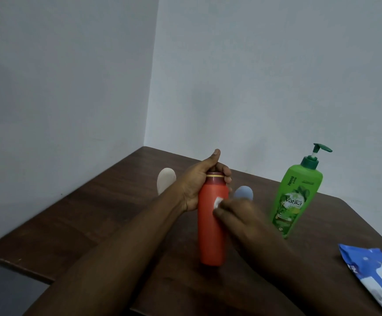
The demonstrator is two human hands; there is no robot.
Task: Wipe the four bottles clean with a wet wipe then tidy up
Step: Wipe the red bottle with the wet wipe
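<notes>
An orange-red bottle [211,233] stands upright in the middle of the brown table [98,215]. My left hand [199,181] grips its top around the cap. My right hand [238,215] presses a small white wet wipe [218,202] against the bottle's upper right side; the hand is blurred. A green pump bottle [296,197] stands upright to the right. A white bottle [166,180] shows behind my left forearm, mostly hidden. A blue rounded bottle top [244,193] peeks out behind my right hand.
A blue and white wet wipe pack [377,272] lies flat at the table's right front edge. The table sits in a corner between two pale walls [71,76]. Its left edge drops off near the wall.
</notes>
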